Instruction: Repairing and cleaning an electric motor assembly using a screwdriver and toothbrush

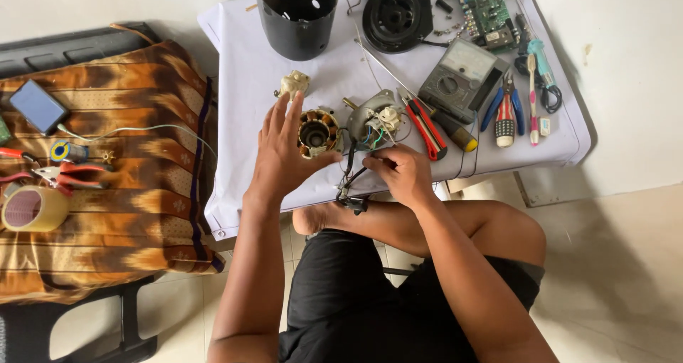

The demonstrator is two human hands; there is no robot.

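1. The left hand (281,149) is spread wide, fingers fanned, its palm resting against the copper-wound motor stator (318,133), which sits on the white-covered table (242,85) just to that hand's right
2. The right hand (400,171) is pinched narrow on the bundle of thin wires (356,165) that runs from the stator toward the grey motor bracket (373,117) just above its knuckles
3. Beyond both hands stand a black cylindrical housing (297,16) and a round black cover (395,16), both off the motor, so the stripping-down looks done; the wiring looks like the work left
4. To the right of the right hand lie a red-handled cutter (427,129), a multimeter (461,75) and blue pliers (501,105)
5. Well left of the left hand, a roll of tape (32,208) lies on a brown patterned cloth (128,192)
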